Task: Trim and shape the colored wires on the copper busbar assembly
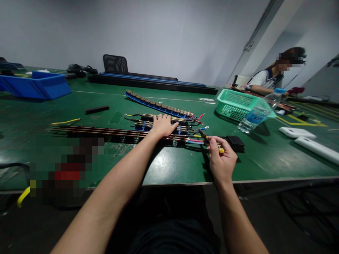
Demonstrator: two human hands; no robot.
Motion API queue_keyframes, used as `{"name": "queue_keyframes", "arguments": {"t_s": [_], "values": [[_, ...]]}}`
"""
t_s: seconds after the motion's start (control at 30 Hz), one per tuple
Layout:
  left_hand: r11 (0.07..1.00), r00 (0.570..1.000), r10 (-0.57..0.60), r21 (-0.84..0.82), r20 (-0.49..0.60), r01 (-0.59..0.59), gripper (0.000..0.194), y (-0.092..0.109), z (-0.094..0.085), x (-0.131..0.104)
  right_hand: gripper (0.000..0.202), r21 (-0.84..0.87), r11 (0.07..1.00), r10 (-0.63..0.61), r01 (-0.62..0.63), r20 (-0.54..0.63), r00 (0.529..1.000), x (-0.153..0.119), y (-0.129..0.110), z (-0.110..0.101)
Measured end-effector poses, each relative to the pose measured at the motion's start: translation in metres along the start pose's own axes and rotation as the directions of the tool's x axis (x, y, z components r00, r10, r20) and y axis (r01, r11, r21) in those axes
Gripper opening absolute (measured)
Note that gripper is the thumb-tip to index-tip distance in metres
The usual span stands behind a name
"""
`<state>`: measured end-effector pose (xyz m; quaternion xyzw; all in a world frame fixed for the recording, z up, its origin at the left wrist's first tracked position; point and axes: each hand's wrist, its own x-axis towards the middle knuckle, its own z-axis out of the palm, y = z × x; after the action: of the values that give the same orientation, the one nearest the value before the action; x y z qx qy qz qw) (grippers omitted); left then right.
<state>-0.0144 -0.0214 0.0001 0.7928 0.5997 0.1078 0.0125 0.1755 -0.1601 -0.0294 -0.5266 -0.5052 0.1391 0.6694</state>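
My left hand (pixel 163 126) lies palm down with fingers spread on a group of dark strips with blue parts and copper-coloured bars (pixel 143 123). Below it, a longer black strip with copper bars (pixel 111 132) runs left to right along the table. Coloured wires (pixel 195 141) come out of its right end. Beside those wires, my right hand (pixel 222 160) is closed around yellow-handled pliers (pixel 220 150). The dark jaws point up and left towards the wire ends; whether they touch a wire I cannot tell. Just beyond, a wire with a ring terminal (pixel 206 128) sticks out.
Behind lies another blue strip (pixel 159 105). A green basket (pixel 233 106), a water bottle (pixel 253 118) and white devices (pixel 298 132) are on the right. A blue bin (pixel 39 86) stands at left. A co-worker (pixel 270 76) sits at far right. A black block (pixel 235 143) lies near my right hand.
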Motion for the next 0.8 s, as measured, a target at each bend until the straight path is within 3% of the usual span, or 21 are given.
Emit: {"name": "queue_keyframes", "arguments": {"t_s": [0.13, 0.27, 0.4, 0.53, 0.8], "values": [[1.0, 1.0, -0.003, 0.004, -0.006, 0.003, 0.066, 0.0, 0.0, 0.0, 0.023, -0.096, 0.983, -0.162, 0.155, -0.072, 0.984, -0.012, -0.008, -0.004], [1.0, 1.0, -0.001, 0.003, -0.005, 0.001, 0.064, 0.0, 0.001, 0.0, 0.026, -0.076, 0.984, -0.166, 0.16, -0.068, 0.984, -0.013, -0.018, -0.007], [1.0, 1.0, -0.004, -0.001, -0.009, 0.004, 0.065, -0.001, 0.001, 0.0, 0.033, 0.081, 0.993, -0.086, 0.083, 0.031, 0.996, 0.013, -0.024, -0.001], [1.0, 1.0, -0.001, -0.001, -0.01, 0.001, 0.067, -0.001, 0.001, 0.0, 0.043, 0.203, 0.975, 0.056, -0.091, 0.175, 0.983, 0.046, -0.026, 0.005], [1.0, 1.0, -0.002, -0.005, -0.007, 0.002, 0.066, -0.001, 0.002, 0.001, 0.051, 0.264, 0.925, 0.215, -0.275, 0.233, 0.948, 0.072, -0.035, 0.0]]}}
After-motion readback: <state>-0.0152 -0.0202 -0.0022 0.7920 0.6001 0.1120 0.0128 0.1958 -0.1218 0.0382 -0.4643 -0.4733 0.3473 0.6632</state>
